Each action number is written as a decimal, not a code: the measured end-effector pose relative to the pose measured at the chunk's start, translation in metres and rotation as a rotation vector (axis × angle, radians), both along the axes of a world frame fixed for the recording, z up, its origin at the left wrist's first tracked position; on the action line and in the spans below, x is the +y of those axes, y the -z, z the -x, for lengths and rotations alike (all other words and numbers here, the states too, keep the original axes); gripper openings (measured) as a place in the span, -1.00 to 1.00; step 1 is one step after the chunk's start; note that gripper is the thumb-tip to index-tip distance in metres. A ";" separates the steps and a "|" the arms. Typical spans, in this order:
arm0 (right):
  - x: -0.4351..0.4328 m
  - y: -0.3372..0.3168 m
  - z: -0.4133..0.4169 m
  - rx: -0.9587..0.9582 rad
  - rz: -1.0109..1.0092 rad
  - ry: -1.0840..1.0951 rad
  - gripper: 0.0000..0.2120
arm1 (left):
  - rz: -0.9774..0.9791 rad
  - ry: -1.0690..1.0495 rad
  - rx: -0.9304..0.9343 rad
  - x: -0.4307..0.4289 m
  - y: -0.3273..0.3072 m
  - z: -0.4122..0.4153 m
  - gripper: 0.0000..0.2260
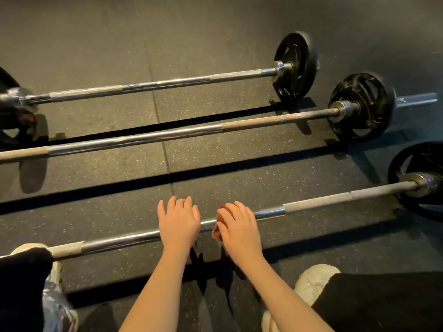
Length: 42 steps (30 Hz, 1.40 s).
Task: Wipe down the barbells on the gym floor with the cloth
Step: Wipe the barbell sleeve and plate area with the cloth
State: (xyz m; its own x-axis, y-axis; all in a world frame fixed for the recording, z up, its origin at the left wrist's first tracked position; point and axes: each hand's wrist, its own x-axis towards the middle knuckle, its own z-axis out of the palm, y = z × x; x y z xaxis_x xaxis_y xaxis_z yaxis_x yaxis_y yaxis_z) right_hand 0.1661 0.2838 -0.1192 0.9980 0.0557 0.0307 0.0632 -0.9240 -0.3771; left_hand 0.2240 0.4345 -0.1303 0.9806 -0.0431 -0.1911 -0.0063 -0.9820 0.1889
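Three steel barbells lie side by side on the dark rubber floor. The nearest barbell [311, 206] runs from lower left to right, under both my hands. My left hand [178, 224] rests on top of its shaft with the fingers curved forward over it. Just to the right, my right hand [239, 227] holds a small reddish-brown cloth [218, 230] against the shaft, fingers curled over it; most of the cloth is hidden under the hand. The middle barbell [167, 136] and the far barbell [167, 83] lie beyond, untouched.
Black weight plates stand on the bars' right ends: far plate [296, 65], middle plate [362, 107], near plate [422, 183]. More plates [14, 116] sit at the left edge. My white shoes [314, 281] and dark trouser knees frame the bottom corners.
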 end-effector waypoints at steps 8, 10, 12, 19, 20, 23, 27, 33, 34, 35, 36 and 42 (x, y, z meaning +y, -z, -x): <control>-0.035 0.010 0.005 0.020 0.062 0.304 -0.76 | 0.009 -0.056 -0.031 -0.029 -0.008 0.023 -0.45; -0.025 0.011 0.014 -0.033 0.079 0.163 -0.75 | 0.007 -0.051 -0.027 -0.038 -0.010 0.030 -0.43; -0.047 0.007 0.005 -0.086 0.106 -0.034 -0.74 | -0.005 -0.023 -0.009 -0.041 -0.009 0.036 -0.38; -0.056 0.005 0.007 0.056 0.052 0.349 -0.74 | -0.059 0.022 0.004 -0.044 -0.017 0.048 -0.32; -0.041 0.007 0.009 0.051 0.051 0.329 -0.73 | -0.066 0.020 0.013 -0.044 -0.018 0.047 -0.35; -0.048 0.001 0.001 0.002 0.026 0.031 -0.76 | -0.104 0.047 0.082 -0.044 -0.020 0.043 -0.44; -0.109 -0.004 -0.015 0.099 0.067 0.102 -0.76 | -0.100 0.057 0.137 -0.047 -0.023 0.041 -0.44; -0.062 0.009 0.011 0.054 0.060 0.319 -0.74 | -0.131 0.041 0.145 -0.049 -0.028 0.043 -0.44; -0.061 0.007 0.011 0.036 0.057 0.227 -0.76 | -0.133 0.041 0.153 -0.051 -0.029 0.044 -0.44; -0.066 0.002 0.007 0.024 0.058 0.128 -0.79 | -0.134 0.040 0.161 -0.052 -0.030 0.044 -0.44; -0.077 -0.002 0.000 0.037 0.069 0.050 -0.81 | -0.135 0.036 0.168 -0.052 -0.031 0.044 -0.43; -0.124 0.004 -0.003 0.089 0.096 0.330 -0.78 | -0.063 0.172 0.184 -0.073 -0.034 0.047 -0.43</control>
State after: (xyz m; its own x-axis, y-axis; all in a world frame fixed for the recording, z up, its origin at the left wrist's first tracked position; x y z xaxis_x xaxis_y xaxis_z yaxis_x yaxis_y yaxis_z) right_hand 0.1694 0.1600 -0.1230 0.9611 -0.2723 -0.0472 -0.2744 -0.9206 -0.2778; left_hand 0.1775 0.3616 -0.0965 0.9083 -0.1889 -0.3731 -0.1457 -0.9792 0.1410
